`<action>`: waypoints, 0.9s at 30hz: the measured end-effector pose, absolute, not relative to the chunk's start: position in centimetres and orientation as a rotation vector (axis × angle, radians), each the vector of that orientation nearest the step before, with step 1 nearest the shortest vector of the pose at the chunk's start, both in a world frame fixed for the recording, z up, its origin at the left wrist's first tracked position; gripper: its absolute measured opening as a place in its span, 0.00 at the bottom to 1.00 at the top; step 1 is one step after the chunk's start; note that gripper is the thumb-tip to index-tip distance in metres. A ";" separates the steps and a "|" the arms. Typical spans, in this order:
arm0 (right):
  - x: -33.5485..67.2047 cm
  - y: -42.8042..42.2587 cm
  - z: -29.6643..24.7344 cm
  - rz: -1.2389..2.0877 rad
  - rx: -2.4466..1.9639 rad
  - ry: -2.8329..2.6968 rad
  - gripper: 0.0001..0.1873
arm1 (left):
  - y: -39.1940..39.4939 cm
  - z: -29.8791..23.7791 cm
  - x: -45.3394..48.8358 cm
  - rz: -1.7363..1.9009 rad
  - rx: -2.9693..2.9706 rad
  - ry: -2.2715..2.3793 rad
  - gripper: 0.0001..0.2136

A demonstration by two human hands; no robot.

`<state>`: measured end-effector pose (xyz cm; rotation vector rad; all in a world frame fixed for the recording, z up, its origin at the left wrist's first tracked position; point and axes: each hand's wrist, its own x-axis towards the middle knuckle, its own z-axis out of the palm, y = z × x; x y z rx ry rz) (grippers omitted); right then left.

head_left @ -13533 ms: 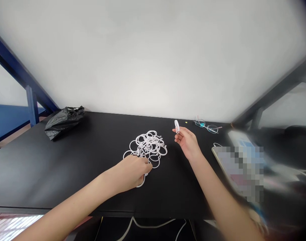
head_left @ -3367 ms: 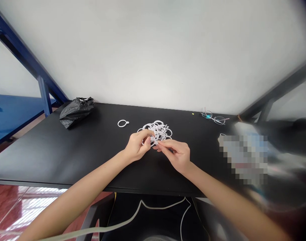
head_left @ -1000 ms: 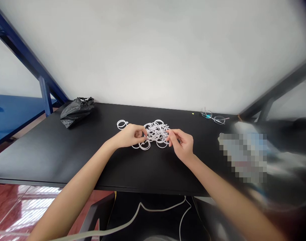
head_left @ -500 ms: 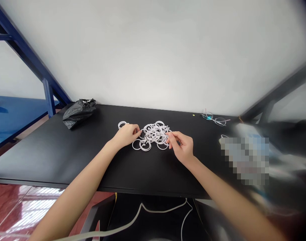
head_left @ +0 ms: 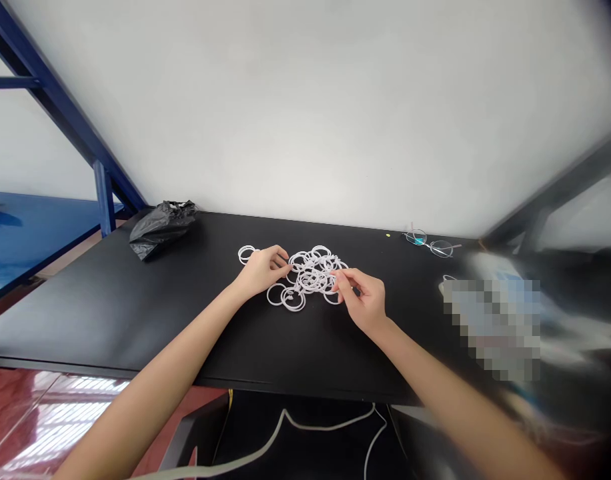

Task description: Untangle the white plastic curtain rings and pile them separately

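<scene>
A loose heap of thin white rings (head_left: 313, 280) lies on the black table (head_left: 225, 353), several of them with a small knob-like piece on the loop. At the left side of the heap, my left hand (head_left: 264, 272) has its thumb and fingers bent together on the edge of a white ring. My right hand (head_left: 365, 300) pinches a white ring between thumb and forefinger at the heap's right edge. Behind my left hand, a few separate rings (head_left: 245, 254) show partly. The fingertips hide the exact spots where the rings are gripped.
A crumpled black plastic bag (head_left: 163, 229) sits at the back left by the wall. Eyeglasses (head_left: 429, 245) lie at the back right, near a small yellow-green bit (head_left: 388, 235). A blurred, pixelated package (head_left: 495, 327) is on the right. A pale cable (head_left: 330, 428) hangs below the table's front edge.
The view has shifted slightly. My left fingers have lifted and spread a little at the heap's left edge. My right hand keeps its pinch, and the rings have moved slightly within the heap.
</scene>
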<state>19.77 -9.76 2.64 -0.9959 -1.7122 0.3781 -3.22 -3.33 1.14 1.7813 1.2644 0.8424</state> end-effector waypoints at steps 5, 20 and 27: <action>19.6 -9.8 2.6 0.392 -0.991 -1.740 0.12 | -3.3 1.2 -2.6 0.837 1.621 1.201 0.15; 19.6 -9.7 2.5 0.363 -0.968 -1.784 0.10 | -3.9 3.2 -2.9 1.048 1.181 0.938 0.16; 19.4 -9.5 1.9 0.405 -0.826 -1.866 0.15 | -4.8 3.6 -2.0 0.941 1.098 0.800 0.13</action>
